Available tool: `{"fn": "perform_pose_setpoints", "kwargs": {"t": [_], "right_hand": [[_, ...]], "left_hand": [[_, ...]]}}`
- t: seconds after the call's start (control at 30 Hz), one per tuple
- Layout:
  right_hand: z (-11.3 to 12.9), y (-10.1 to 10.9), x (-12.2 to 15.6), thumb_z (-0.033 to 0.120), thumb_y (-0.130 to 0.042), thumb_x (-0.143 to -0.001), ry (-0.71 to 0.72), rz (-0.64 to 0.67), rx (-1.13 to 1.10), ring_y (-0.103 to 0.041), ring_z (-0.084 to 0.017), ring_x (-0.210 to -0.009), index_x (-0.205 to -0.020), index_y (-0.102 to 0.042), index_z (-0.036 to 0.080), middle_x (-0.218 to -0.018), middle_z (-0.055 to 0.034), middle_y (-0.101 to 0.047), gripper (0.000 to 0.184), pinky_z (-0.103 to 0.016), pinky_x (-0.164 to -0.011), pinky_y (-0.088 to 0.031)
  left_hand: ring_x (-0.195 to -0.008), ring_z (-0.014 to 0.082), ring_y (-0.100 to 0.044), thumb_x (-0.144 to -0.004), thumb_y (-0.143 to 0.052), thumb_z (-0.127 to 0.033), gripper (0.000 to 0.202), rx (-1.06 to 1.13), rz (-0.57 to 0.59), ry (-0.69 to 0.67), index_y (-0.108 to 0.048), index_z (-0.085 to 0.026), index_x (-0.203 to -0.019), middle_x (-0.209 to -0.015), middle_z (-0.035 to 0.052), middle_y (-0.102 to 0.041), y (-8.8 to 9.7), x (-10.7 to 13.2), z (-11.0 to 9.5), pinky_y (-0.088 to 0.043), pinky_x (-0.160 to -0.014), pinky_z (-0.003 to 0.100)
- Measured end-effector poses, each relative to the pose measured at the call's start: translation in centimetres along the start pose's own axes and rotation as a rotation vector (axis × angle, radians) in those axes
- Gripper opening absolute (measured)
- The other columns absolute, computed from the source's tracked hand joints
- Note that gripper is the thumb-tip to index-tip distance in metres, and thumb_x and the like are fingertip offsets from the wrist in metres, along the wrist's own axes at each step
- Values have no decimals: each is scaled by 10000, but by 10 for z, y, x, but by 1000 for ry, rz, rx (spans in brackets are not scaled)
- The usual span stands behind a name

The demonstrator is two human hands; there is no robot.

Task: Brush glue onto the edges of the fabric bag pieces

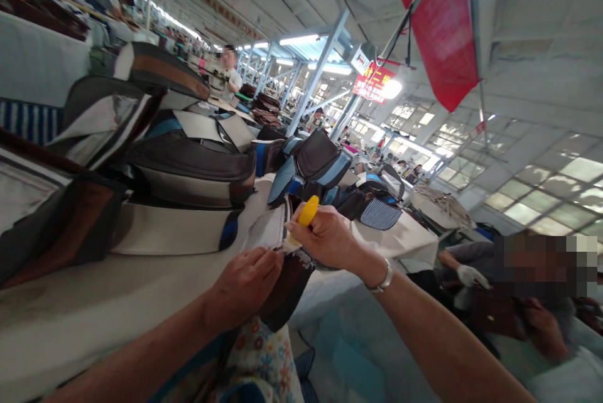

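Observation:
My right hand (327,236) is closed around a yellow-handled tool (309,211) whose working end is hidden by the fingers and the cloth. It meets the edge of a dark sewn bag piece (288,293) with a pale lining (264,230). My left hand (247,284) pinches the same edge just to the left, fingertips close to the tool. The dark panel of the piece hangs down below both hands, over the front edge of the worktable (202,277).
Stacked bag pieces (188,164) in grey, beige and brown crowd the table's left side. More blue and dark bags (315,158) lie beyond my hands. At the right, a seated person wearing a white glove (472,277) handles a brown piece (499,314).

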State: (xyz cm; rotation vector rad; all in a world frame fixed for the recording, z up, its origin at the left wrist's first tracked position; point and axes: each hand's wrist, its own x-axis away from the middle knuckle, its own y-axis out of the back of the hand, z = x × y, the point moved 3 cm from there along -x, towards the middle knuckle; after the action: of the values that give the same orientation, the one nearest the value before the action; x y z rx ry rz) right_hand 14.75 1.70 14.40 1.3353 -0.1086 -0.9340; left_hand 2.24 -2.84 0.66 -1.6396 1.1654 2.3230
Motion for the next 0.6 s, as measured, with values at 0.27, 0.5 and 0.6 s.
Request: {"fn": "perform_pose_setpoints", "kwargs": {"t": [0.27, 0.5, 0.6], "right_hand": [[2, 5, -12, 274, -529, -912, 4, 45, 172, -409, -93, -532, -641, -528, 185, -596, 32, -484, 284, -241, -535, -273], [6, -7, -18, 238, -582, -817, -16, 232, 366, -239, -89, -464, -517, -432, 191, -494, 51, -328, 339, -281, -491, -184], [9, -9, -20, 271, -565, -848, -79, 144, 351, -276, -93, -481, -571, -472, 193, -522, 47, -361, 303, -276, -496, -200]], "left_hand": [[-699, 178, -514, -970, -388, -110, 233, 38, 16, -36, -621, -110, -969, -806, 56, -592, 0, -6, -8, -450, -651, 336], [-724, 188, -506, -974, -388, -132, 244, 154, 57, -77, -611, -151, -877, -832, 61, -589, 1, -3, -15, -437, -659, 354], [-725, 185, -512, -974, -376, -120, 266, 148, 66, -70, -617, -154, -867, -830, 62, -599, 2, -3, -17, -442, -661, 348]]}}
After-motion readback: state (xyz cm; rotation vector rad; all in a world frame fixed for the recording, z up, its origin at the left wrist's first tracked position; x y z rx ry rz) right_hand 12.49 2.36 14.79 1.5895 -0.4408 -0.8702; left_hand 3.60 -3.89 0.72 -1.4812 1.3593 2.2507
